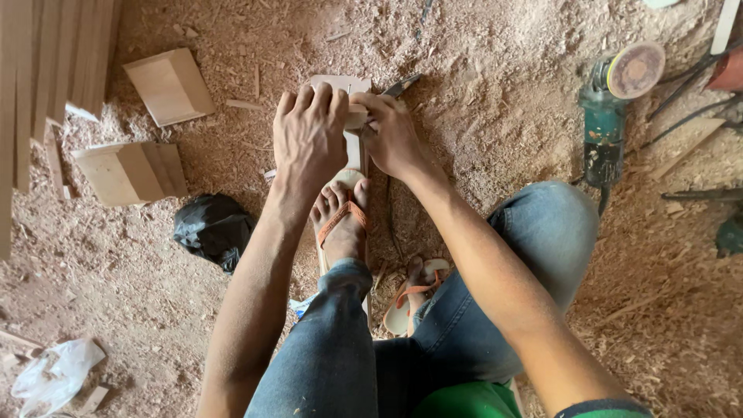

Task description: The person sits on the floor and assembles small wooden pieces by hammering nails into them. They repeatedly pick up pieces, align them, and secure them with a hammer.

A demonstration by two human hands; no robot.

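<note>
My left hand [309,135] presses down on a narrow pale wooden strip [354,147] that lies on the sawdust floor. My right hand [393,133] grips the same strip at its far end, beside a small flat wooden piece [340,82]. A dark metal tool tip [402,83] pokes out just beyond my right fingers; what holds it is hidden. My foot in an orange-strapped sandal [343,218] stands on the near end of the strip.
A teal angle grinder [611,116] with a sanding disc lies at the right, cables beside it. Wooden blocks [169,85] [131,172] and stacked boards [54,62] sit at the left. A black bag [213,228] and a white bag [54,371] lie on the sawdust.
</note>
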